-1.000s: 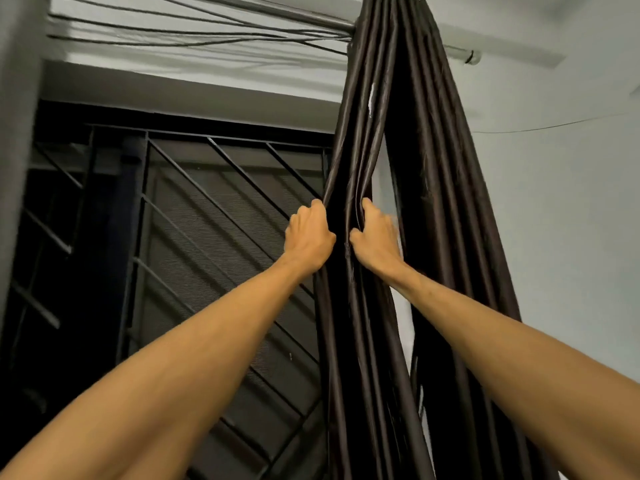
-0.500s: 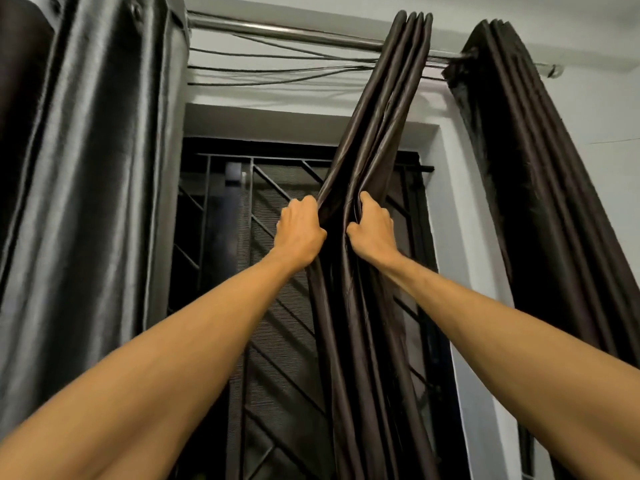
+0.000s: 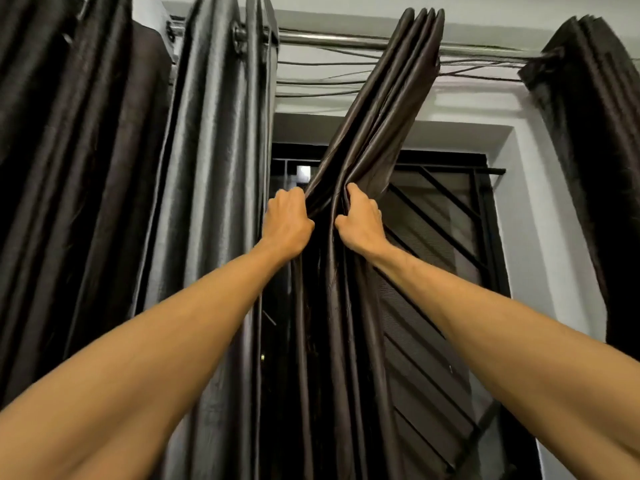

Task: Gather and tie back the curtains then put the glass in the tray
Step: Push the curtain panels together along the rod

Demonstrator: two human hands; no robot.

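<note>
A bunched dark brown curtain panel (image 3: 381, 109) hangs from the metal rod (image 3: 329, 38) and slants down to the centre of the view. My left hand (image 3: 285, 223) grips its left folds and my right hand (image 3: 360, 223) grips its right folds, side by side at the same height. Another gathered dark curtain (image 3: 207, 168) hangs at the left, close to the held panel. A third bunched curtain (image 3: 595, 150) hangs at the far right. No glass or tray is in view.
Behind the curtains is a dark window with a black metal grille (image 3: 440, 220) of diagonal bars. Thin wires (image 3: 322, 84) run under the rod. A white wall (image 3: 540, 237) frames the window on the right.
Both hands have carried the held curtain panel leftward along the rod, away from the right-hand bunch and toward the left curtains. The grip on the folds is unchanged.
</note>
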